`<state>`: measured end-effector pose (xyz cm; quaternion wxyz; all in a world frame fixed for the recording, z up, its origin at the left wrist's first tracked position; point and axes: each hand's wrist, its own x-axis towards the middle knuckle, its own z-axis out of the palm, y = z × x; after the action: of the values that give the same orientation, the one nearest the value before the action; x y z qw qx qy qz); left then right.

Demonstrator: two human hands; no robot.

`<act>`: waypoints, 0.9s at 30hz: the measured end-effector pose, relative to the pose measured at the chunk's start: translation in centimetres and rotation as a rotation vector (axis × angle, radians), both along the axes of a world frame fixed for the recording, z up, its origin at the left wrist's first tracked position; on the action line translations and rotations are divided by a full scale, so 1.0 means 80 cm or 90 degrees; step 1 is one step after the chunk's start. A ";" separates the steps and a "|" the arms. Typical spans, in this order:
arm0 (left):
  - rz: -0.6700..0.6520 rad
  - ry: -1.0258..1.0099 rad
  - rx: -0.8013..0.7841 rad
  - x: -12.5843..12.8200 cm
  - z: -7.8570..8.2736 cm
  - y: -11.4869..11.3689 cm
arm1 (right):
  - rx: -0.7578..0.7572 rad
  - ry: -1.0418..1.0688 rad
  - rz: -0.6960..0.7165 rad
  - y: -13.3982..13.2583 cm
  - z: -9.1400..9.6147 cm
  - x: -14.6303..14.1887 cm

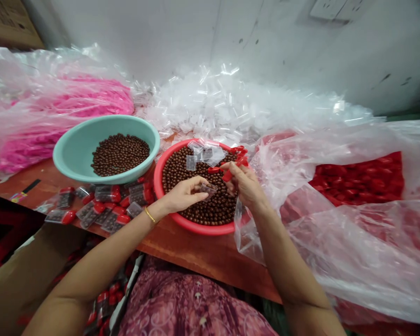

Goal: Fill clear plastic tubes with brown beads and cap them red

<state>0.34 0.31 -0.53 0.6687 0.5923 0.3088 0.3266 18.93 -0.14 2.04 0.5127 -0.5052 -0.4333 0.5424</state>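
My left hand (185,193) is closed around a small clear plastic container (208,190), held over the brown beads in the red basin (158,186). To its right, my right hand (243,183) pinches a red plastic cap (227,176) above the same basin. More red caps (241,151) lie at the basin's far right rim, just beyond my right fingers. Several empty clear containers (191,162) rest on the brown beads (177,170) at the far side. The fingertips of both hands are partly hidden.
A teal basin (70,151) with brown beads stands left. Filled, red-capped containers (107,210) lie before it; more fill a box (103,303) below. Clear containers (210,98) heap against the wall. Plastic bags hold pink pieces (87,98) at left and red caps (360,179) at right.
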 end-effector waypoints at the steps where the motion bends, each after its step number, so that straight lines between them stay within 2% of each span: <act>1: 0.000 0.001 0.010 0.000 -0.001 -0.001 | -0.011 0.018 0.000 -0.002 0.000 -0.002; 4: 0.030 -0.024 0.002 0.000 -0.001 -0.002 | -0.027 0.055 0.000 -0.004 -0.005 -0.004; 7: 0.042 -0.063 -0.051 -0.001 0.000 -0.003 | -0.016 0.079 0.004 -0.006 -0.010 -0.006; 12: 0.036 -0.051 -0.066 -0.004 0.003 -0.004 | 0.083 0.067 0.002 -0.013 -0.015 -0.019; 18: 0.028 -0.045 -0.032 -0.008 0.005 -0.003 | 0.217 -0.148 -0.016 -0.023 -0.025 -0.019; 21: 0.011 -0.047 -0.029 -0.007 0.007 -0.004 | 0.327 -0.297 -0.061 -0.025 -0.026 -0.016; 24: 0.023 -0.042 -0.035 -0.007 0.009 -0.005 | 0.455 -0.440 -0.062 -0.026 -0.021 -0.019; 27: 0.038 -0.041 -0.028 -0.006 0.008 -0.006 | 0.528 -0.499 -0.054 -0.029 -0.017 -0.025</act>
<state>-0.18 -0.14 0.13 0.6812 0.5570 0.3118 0.3585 16.92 -2.50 0.70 0.4902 -0.4425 -0.7469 0.0778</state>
